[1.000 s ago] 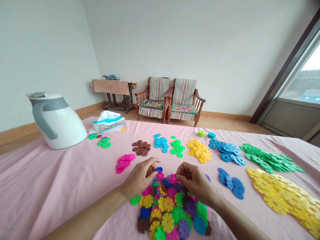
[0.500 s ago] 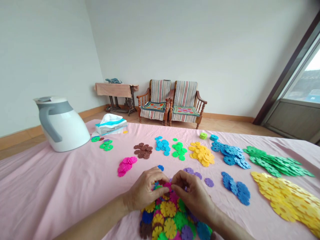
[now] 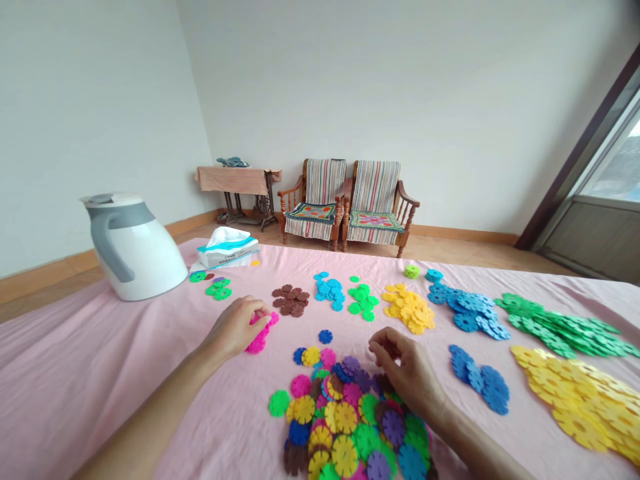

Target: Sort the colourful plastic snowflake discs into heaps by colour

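Observation:
A heap of mixed coloured plastic snowflake discs (image 3: 345, 420) lies in front of me on the pink tablecloth (image 3: 100, 373). My left hand (image 3: 235, 328) rests over the small pink disc pile (image 3: 261, 333), fingers curled down onto it. My right hand (image 3: 407, 367) sits at the far right edge of the mixed heap with its fingers pinched together; what they hold is hidden. A lone blue disc (image 3: 325, 336) lies between the two hands.
Sorted piles lie farther back: brown (image 3: 290, 300), light blue (image 3: 329, 291), green (image 3: 363, 300), yellow (image 3: 409, 308), blue (image 3: 467, 307), a second blue pile (image 3: 480, 380), dark green (image 3: 560, 323), large yellow (image 3: 580, 397). A white kettle (image 3: 133, 247) and tissue pack (image 3: 227, 248) stand at the left.
My left hand left the mixed heap and moved left and away to the pink pile. My right hand shifted slightly right. The view panned a little left.

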Available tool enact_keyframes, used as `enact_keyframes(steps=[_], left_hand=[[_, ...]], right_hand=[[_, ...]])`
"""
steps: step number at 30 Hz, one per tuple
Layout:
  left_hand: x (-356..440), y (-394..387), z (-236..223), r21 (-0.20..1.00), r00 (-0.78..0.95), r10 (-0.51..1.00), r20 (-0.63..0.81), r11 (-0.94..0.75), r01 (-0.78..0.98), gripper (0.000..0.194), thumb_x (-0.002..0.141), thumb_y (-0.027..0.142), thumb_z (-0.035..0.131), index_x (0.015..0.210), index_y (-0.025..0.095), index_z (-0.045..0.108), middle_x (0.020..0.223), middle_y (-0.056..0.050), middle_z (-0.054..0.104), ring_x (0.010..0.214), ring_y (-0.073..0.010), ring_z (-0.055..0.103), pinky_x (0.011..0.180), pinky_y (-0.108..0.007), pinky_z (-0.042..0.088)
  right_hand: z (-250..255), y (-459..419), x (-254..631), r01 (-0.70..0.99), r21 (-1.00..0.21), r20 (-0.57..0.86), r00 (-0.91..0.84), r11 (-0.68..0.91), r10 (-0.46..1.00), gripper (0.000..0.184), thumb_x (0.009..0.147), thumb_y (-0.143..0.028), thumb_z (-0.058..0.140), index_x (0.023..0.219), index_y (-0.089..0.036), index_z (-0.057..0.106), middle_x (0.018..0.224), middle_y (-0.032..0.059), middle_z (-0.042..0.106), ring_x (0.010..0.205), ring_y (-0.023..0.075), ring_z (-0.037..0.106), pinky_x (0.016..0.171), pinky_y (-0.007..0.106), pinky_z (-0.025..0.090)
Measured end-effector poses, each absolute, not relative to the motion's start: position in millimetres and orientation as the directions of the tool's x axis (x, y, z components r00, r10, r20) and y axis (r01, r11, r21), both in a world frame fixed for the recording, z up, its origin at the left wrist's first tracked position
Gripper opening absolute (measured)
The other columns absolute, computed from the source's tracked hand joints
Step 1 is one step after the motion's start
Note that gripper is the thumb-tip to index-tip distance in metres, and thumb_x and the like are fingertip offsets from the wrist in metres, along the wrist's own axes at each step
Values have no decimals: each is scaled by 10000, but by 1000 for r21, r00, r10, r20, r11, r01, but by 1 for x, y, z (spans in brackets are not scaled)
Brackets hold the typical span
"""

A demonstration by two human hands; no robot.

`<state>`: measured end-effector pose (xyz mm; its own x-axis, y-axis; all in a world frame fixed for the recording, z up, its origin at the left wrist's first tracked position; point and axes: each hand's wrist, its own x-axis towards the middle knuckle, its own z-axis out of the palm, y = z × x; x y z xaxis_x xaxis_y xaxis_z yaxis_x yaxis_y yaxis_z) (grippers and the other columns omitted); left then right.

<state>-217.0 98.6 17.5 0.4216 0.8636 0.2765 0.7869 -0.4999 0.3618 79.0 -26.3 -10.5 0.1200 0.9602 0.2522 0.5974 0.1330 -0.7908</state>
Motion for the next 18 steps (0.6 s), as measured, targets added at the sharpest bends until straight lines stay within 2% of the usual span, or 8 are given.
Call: enact_keyframes(steps=[4,9,11,15,18], left_hand=[[-214,95,12,249,437,848,300,-512,822,257,767,365,545,966,225,626,1004,-57,595,973,-237,514,851,-354,386],[-207,88,2,207,492,856,157,-515,832,541,684,489,625,1150,241,508,1152,-78,506,1069,-271,439,854,-382,373],[-207,88,0,192,516,845,140,-534,823,475,716,459,603,1127,241,510,1136,-70,505,1055,-258,439,856,-372,367],[-210,91,2,188,524,836,163,-548,815,181,803,307,501,956,225,552,1007,-42,540,969,-219,469,834,-344,367],[-209,91,6,181,504,835,219,-543,820,123,791,217,484,883,220,566,952,-34,551,948,-217,480,828,-353,366]], right_hand=[[-10,-27,78,620,-774,247,105,130,963,183,833,-313,458,744,-189,560,637,2,597,568,134,537,526,238,389],[-13,-27,79,628,-768,247,109,126,963,179,831,-307,458,752,-188,566,654,6,609,562,133,538,514,235,381],[-14,-26,80,637,-761,248,109,124,963,182,833,-309,456,757,-187,568,644,5,606,557,133,537,515,238,381],[-16,-26,82,651,-748,252,102,127,962,186,834,-311,453,759,-188,570,609,-4,585,541,133,526,513,242,379],[-17,-26,82,653,-746,253,93,133,963,187,833,-309,451,750,-190,568,589,-11,563,531,131,517,503,239,373]])
